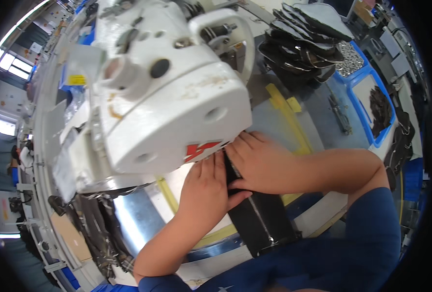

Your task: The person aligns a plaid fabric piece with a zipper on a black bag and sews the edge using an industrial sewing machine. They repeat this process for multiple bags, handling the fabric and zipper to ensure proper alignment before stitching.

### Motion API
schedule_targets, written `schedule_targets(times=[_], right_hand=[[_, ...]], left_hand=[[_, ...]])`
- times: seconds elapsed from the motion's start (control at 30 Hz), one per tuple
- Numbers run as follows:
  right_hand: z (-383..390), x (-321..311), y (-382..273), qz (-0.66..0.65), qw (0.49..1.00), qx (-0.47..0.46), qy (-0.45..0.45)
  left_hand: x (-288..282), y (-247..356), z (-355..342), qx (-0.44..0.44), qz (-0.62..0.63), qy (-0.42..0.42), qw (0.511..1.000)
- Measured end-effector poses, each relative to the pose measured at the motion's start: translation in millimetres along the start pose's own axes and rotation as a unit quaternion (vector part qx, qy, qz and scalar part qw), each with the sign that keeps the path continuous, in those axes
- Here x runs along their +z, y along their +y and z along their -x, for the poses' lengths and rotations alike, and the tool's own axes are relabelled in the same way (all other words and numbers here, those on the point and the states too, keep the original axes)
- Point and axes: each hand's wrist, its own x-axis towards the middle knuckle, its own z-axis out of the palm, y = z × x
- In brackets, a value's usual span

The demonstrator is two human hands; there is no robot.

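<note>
A long black fabric piece (264,219) with a metal zipper (259,211) down its middle lies on the table, its near end reaching my body. My left hand (204,187) rests flat on its left side, fingers stretched forward and thumb across the cloth. On the other side my right hand (262,163) lies with extended fingers, its thumb close to the zipper. Both sets of fingertips point under the white sewing machine head (177,112), which hides the needle area and the fabric's far end.
Dark fabric pieces with zippers are stacked (303,44) at the back right. Beside them stands a blue tray (348,80) holding small silver parts and dark cloth scraps. A slim dark metal tool (340,114) lies nearby. More dark fabric (96,228) hangs at the left.
</note>
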Motion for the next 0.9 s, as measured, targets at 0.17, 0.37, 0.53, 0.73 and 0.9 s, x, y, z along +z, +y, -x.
schedule_targets(times=[0.17, 0.37, 0.53, 0.73, 0.9], right_hand=[[4.3, 3.2, 6.2, 0.024, 1.0, -0.008, 0.011], [3.2, 6.3, 6.4, 0.04, 0.998, -0.016, 0.041], [3.5, 8.3, 9.7, 0.004, 0.997, -0.023, 0.076], [12.1, -18.9, -5.1, -0.276, 0.952, -0.092, 0.092], [1.3, -34.4, -5.5, -0.589, 0.774, 0.113, -0.201]], left_hand=[[-83.1, 8.6, 50.7, -0.086, -0.032, 0.081, 0.992], [-138.1, -65.3, 88.2, -0.249, -0.329, 0.305, 0.859], [-137.9, -86.7, 123.1, -0.26, -0.328, 0.363, 0.833], [-87.8, 39.6, 144.5, -0.077, -0.249, 0.432, 0.863], [-35.5, 68.4, 106.8, 0.109, -0.119, 0.226, 0.961]])
